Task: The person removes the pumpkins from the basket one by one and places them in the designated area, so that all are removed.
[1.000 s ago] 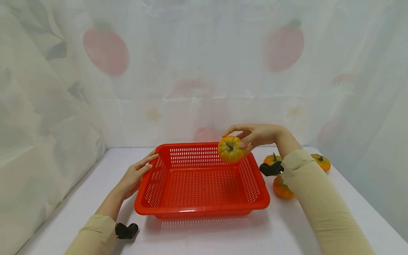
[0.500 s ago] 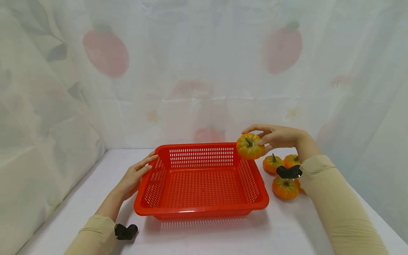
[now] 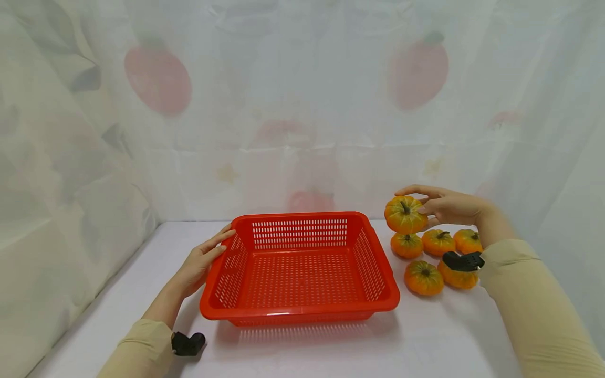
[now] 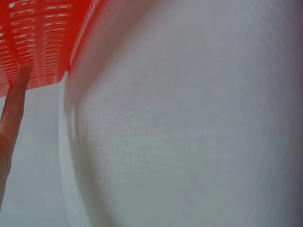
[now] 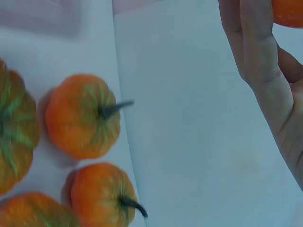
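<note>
My right hand [image 3: 449, 206] holds a small orange-yellow pumpkin [image 3: 405, 215] by its side, stem toward me, raised beyond the basket's right back corner. In the right wrist view only an edge of this held pumpkin [image 5: 289, 13] shows past the fingers. Below it, several more pumpkins [image 3: 424, 278] rest on the table in two rough rows. A red perforated plastic basket [image 3: 300, 310] stands in the middle with nothing inside. My left hand [image 3: 198, 266] rests against its left rim with fairly straight fingers; the left wrist view has one finger [image 4: 16, 97] touching the outer wall.
The white table [image 3: 302, 357] runs back to a pale curtain [image 3: 293, 105] printed with fruit shapes. More fabric hangs at the left and right sides. Black wrist cameras [image 3: 188, 344] sit near both cuffs.
The right hand has carried the pumpkin rightward from over the basket's back right part to above the other pumpkins, uncovering more of them. The left hand and basket have stayed put.
</note>
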Available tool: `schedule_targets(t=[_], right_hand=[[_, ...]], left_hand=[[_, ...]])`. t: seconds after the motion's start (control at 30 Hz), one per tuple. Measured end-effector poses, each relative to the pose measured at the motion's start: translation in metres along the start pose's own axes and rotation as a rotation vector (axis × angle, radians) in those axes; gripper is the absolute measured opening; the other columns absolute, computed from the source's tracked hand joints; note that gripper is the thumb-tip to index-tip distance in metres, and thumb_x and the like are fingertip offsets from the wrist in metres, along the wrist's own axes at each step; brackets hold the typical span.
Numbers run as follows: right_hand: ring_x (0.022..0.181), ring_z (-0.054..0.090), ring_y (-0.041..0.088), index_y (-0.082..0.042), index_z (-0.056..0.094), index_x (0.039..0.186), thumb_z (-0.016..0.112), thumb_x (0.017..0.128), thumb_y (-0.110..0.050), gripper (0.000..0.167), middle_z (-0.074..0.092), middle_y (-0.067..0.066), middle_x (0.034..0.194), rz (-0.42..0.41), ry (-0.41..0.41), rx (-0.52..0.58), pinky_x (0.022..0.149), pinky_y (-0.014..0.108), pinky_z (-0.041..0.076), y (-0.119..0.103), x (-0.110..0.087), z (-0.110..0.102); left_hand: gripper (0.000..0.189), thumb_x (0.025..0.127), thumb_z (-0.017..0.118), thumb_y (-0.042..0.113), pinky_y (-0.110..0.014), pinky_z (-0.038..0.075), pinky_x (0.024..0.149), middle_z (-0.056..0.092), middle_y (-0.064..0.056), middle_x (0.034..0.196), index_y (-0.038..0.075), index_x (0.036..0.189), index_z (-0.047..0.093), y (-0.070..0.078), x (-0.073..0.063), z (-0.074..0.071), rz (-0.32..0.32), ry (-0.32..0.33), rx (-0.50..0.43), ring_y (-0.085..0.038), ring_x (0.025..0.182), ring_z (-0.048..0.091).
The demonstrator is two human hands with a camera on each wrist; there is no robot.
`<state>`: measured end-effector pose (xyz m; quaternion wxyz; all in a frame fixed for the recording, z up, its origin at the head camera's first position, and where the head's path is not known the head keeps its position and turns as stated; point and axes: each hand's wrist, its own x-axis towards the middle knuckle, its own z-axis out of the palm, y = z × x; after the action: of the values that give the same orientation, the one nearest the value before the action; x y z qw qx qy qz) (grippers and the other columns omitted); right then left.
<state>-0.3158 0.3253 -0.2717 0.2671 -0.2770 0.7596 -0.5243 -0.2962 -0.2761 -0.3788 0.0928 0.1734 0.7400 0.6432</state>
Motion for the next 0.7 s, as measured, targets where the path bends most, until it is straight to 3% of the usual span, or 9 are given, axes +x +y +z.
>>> schedule_targets(t=[0.23, 0.47, 0.7], right_hand=[[0.126, 0.052, 0.006, -0.022, 0.026, 0.156, 0.035, 0.104, -0.013, 0.053, 0.041, -0.017, 0.146, 0.059, 0.073, -0.006, 0.102, 0.047, 0.048, 0.01, -0.033, -0.011], [0.123, 0.056, 0.002, -0.024, 0.018, 0.159, 0.029, 0.107, -0.014, 0.054, 0.043, -0.026, 0.143, 0.096, 0.101, 0.065, 0.102, 0.034, 0.052, 0.032, -0.061, -0.022], [0.121, 0.054, -0.006, -0.025, 0.016, 0.159, 0.03, 0.108, -0.017, 0.054, 0.034, -0.031, 0.141, 0.128, 0.214, 0.044, 0.099, 0.031, 0.053, 0.054, -0.085, -0.026]], left_hand=[[0.054, 0.106, 0.045, 0.026, -0.02, 0.056, 0.091, 0.008, 0.001, 0.169, 0.013, 0.156, 0.03, 0.002, 0.0, 0.0, -0.011, 0.007, 0.013, 0.014, 0.123, 0.05], [0.054, 0.106, 0.045, 0.027, -0.021, 0.057, 0.091, 0.009, 0.001, 0.169, 0.013, 0.155, 0.03, 0.002, 0.0, 0.0, -0.019, 0.013, 0.018, 0.014, 0.122, 0.05], [0.054, 0.106, 0.045, 0.027, -0.021, 0.057, 0.091, 0.008, 0.002, 0.169, 0.014, 0.155, 0.03, 0.002, 0.0, 0.0, -0.02, 0.012, 0.01, 0.014, 0.122, 0.051]])
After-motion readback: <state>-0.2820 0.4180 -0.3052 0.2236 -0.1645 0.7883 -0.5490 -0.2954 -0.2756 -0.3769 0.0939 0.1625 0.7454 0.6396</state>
